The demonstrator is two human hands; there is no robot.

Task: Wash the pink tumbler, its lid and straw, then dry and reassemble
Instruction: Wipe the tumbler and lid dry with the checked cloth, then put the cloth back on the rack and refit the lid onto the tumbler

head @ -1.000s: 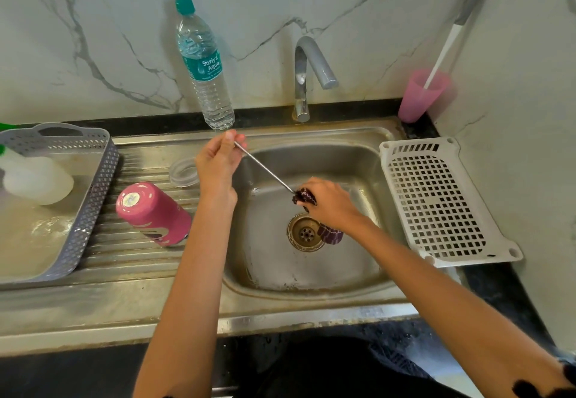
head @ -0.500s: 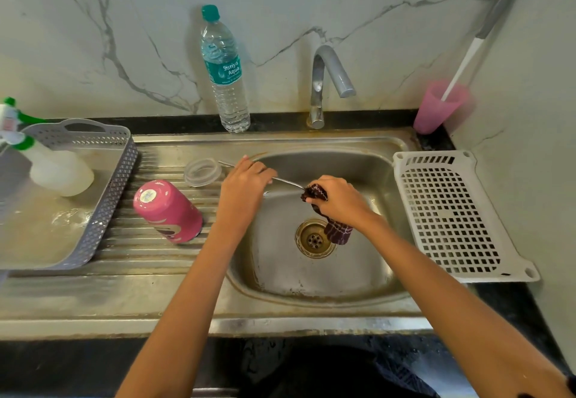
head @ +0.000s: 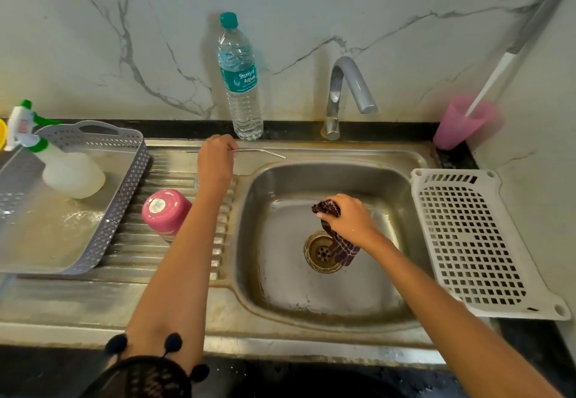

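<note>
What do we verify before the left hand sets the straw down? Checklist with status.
1. Grip: left hand pinches the straw. ok
2. Support: the straw lies level over the sink's back ledge; contact: cannot tell
3. Neighbour: water bottle stands just behind the straw, no visible contact. ok
4. Other hand: right hand grips the cloth over the basin. ok
5. The tumbler lies on its side on the ribbed drainboard and might roll. not ok
6. The lid is hidden behind the left wrist. cannot tell
</note>
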